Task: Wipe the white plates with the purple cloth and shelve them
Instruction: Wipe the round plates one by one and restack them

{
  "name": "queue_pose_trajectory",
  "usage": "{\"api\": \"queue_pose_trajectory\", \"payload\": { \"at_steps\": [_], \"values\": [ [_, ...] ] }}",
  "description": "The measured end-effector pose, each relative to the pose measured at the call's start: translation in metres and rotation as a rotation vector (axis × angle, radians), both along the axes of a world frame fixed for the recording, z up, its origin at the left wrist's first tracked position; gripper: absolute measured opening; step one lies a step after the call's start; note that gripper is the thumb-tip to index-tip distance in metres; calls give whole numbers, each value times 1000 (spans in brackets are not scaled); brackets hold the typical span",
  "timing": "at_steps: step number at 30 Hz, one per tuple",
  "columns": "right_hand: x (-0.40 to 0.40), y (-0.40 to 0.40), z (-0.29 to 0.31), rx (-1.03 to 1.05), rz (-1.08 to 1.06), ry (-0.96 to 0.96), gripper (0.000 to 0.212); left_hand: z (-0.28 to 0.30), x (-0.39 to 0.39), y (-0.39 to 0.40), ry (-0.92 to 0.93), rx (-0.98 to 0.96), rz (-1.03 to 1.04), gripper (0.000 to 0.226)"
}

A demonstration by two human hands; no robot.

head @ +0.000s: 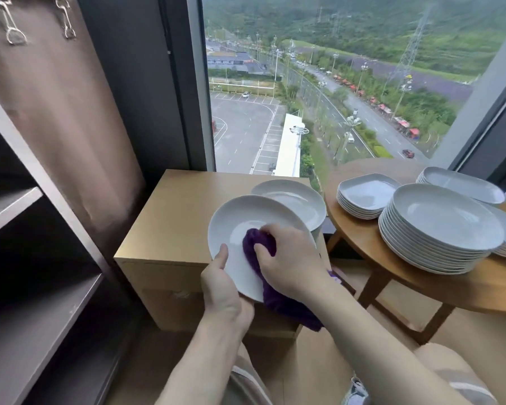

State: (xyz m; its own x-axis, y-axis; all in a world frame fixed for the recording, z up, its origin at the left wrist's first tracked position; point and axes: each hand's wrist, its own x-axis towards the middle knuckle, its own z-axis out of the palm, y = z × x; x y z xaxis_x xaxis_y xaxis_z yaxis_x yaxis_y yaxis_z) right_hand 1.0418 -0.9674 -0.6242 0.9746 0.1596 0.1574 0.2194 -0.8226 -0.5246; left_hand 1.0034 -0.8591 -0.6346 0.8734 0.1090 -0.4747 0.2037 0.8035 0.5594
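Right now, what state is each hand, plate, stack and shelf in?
left hand: grips held plate's rim
right hand: presses purple cloth into plate
held plate: tilted, being wiped
purple cloth: bunched, tail hanging
plate on box: lying flat
round plate stack: on round table
shelves: bare where visible

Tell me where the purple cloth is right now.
In the head view, the purple cloth sits low and centre, bunched under the right hand against the white plate held by the left hand; its tail hangs below the plate's edge.
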Motion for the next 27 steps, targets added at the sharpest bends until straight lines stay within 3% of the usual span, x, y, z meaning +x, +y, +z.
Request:
{"api": "queue_pose_trajectory", "payload": {
  "at_steps": [3, 5, 14, 18, 23, 27],
  "values": [
    [-16, -13, 1, -125, 233, 146, 66, 2, 6, 16, 25, -52, 29, 46],
    [-17, -20, 3, -151, 286, 155, 74, 3, 7, 20, 18, -70, 28, 44],
    [4, -1, -1, -206, -24, -116, 61, -3, 9, 15, -69, -126, -19, 45],
    [33, 5, 6, -83, -234, -125, 58, -2, 6, 8, -106, -92, -88, 45],
    [27, 32, 4, 116, -20, -99, 55, -4, 14, 11, -180, -160, -101, 50],
    [8, 49, 6, 43, 205, -32, 51, -8, 19, 13, -171, -312, 19, 47]
  ]
}}
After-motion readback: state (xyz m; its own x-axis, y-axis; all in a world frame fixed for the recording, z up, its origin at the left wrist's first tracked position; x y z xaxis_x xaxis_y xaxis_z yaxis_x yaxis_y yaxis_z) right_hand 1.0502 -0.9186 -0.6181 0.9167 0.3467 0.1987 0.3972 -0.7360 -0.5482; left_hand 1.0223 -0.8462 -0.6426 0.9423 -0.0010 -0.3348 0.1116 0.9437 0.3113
